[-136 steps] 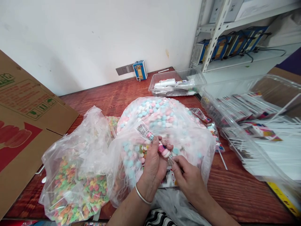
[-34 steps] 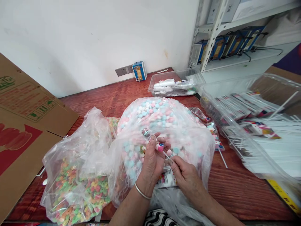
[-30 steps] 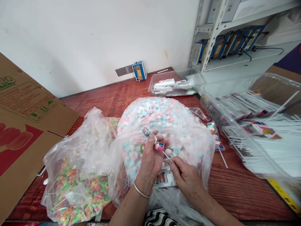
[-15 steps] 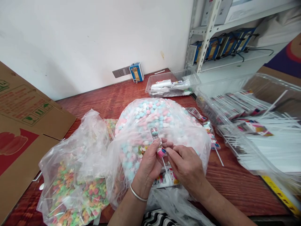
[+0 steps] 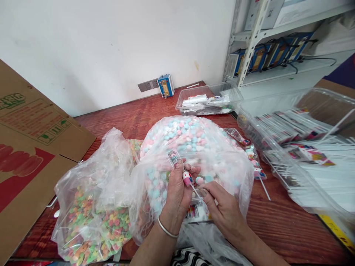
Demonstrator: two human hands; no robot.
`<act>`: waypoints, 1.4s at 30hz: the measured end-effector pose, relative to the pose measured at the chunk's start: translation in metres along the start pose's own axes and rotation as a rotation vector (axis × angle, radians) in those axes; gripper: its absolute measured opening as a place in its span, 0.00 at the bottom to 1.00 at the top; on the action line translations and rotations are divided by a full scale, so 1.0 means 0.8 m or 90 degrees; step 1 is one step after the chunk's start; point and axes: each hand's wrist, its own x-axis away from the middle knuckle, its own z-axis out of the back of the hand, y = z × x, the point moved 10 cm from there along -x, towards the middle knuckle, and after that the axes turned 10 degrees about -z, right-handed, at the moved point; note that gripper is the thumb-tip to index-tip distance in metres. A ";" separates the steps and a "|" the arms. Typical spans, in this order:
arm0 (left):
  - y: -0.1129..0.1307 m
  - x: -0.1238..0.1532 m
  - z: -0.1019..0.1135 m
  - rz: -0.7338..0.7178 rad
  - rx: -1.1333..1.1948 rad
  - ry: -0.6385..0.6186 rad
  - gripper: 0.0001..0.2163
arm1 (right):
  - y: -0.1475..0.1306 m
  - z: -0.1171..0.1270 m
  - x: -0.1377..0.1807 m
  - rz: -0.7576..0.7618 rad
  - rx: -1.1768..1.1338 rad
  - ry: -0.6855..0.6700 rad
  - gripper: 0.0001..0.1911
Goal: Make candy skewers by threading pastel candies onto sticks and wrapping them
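Note:
My left hand (image 5: 177, 184) is closed around a small clear printed candy packet (image 5: 187, 178), whose label end (image 5: 173, 157) stands up above the thumb. A white stick (image 5: 196, 191) sticks out of the packet's lower end. My right hand (image 5: 226, 207) has its thumb and forefinger pinched at the lower end of this stick. A pink and blue candy ball (image 5: 199, 180) shows between the two hands, beside the right fingertips. Behind and under the hands is a big clear bag of pastel candy balls (image 5: 188, 135). A small box with printed packaging (image 5: 194, 212) lies below the hands, partly covered.
At the left lie a clear bag of colourful candy rings (image 5: 94, 221) and a cardboard box (image 5: 36, 140). Filled packets with sticks (image 5: 256, 164) lie right of the big bag. Clear bins hold packets and white sticks (image 5: 313, 181) and wrappers (image 5: 203, 103).
My right hand has slid down from the packet's body to its stick. The left hand has tilted the packet to the left. The camera view has shifted slightly left.

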 end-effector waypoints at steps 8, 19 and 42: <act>-0.014 0.016 -0.014 -0.028 -0.086 -0.079 0.15 | 0.044 -0.051 0.012 -0.282 -0.320 -0.183 0.22; -0.012 0.024 -0.007 -0.065 -0.357 -0.147 0.13 | 0.032 -0.002 -0.013 -0.167 -0.135 0.009 0.16; -0.010 0.028 -0.014 0.018 -0.297 -0.262 0.12 | 0.076 -0.032 0.002 -0.273 -0.356 -0.085 0.24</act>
